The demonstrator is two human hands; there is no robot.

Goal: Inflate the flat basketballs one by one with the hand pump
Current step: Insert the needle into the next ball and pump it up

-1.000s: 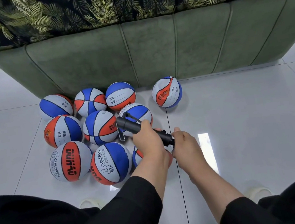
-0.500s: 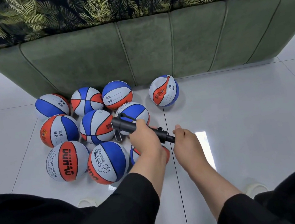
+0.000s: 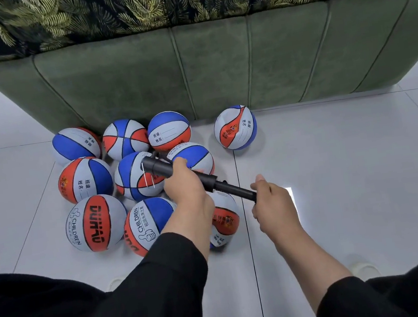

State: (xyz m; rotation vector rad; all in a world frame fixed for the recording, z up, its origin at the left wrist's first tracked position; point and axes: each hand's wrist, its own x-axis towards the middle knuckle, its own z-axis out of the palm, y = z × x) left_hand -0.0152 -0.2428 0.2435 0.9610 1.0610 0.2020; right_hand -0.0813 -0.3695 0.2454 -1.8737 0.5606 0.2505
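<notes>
Head view. The left hand is wrapped around the black barrel of the hand pump, which slants from upper left to lower right above a cluster of red, white and blue basketballs lying on the pale tiled floor. The right hand is closed around the pump's handle end, the thinner plunger rod showing between the two hands. A partly hidden ball lies directly beneath the left wrist, touching its neighbours. One creased ball lies apart from the cluster, near the base of the green sofa along the floor's far edge. Black sleeves cover both forearms.
</notes>
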